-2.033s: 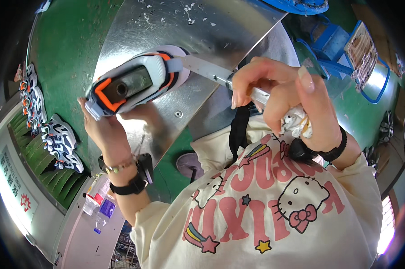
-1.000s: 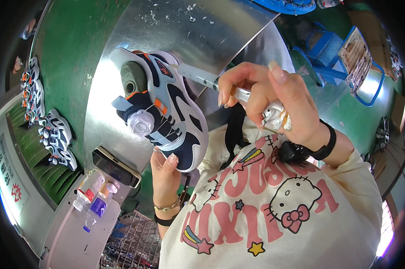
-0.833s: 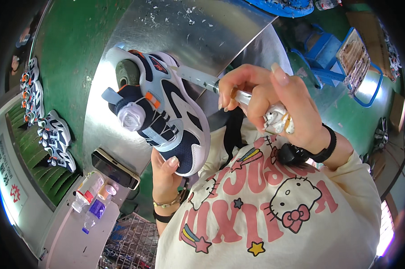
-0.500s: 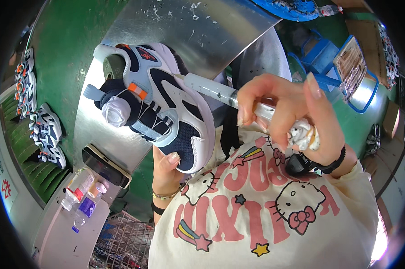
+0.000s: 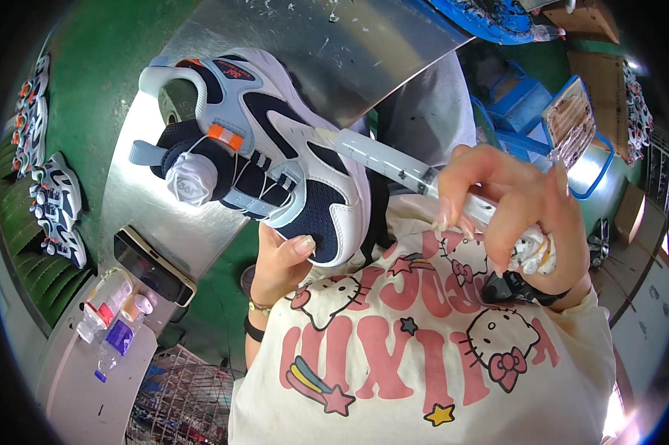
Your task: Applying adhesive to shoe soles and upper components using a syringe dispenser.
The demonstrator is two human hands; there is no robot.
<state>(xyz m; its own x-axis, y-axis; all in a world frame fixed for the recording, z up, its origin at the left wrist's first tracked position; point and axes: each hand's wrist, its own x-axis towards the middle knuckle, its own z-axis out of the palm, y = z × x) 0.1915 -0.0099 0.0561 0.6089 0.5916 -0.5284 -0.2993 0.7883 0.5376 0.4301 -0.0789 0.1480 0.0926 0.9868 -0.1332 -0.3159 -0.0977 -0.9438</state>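
Note:
My left hand (image 5: 284, 252) grips a sneaker (image 5: 264, 137) by its toe, thumb on the upper and the other fingers hidden beneath. The shoe is white, navy and light blue with orange accents, a white round dial knob (image 5: 191, 180) on its tongue and thin laces. My right hand (image 5: 523, 204) is closed around a clear syringe (image 5: 382, 157) with whitish content. The syringe's tip meets or nearly touches the white side of the shoe near the sole. White, black-specked wrapping (image 5: 533, 251) covers the plunger end, inside my palm.
A metal worktable (image 5: 297, 44) lies beyond the shoe. On the left are a phone (image 5: 155, 265), small bottles (image 5: 116, 326) and more sneakers (image 5: 56, 208) on a green rack. A blue chair (image 5: 527, 122) stands at the right, a wire basket (image 5: 175, 400) lower left.
The shoe has shifted slightly right and up, tilting a little. My right hand and syringe have moved right, and the tip now sits further along the shoe's side, toward the toe.

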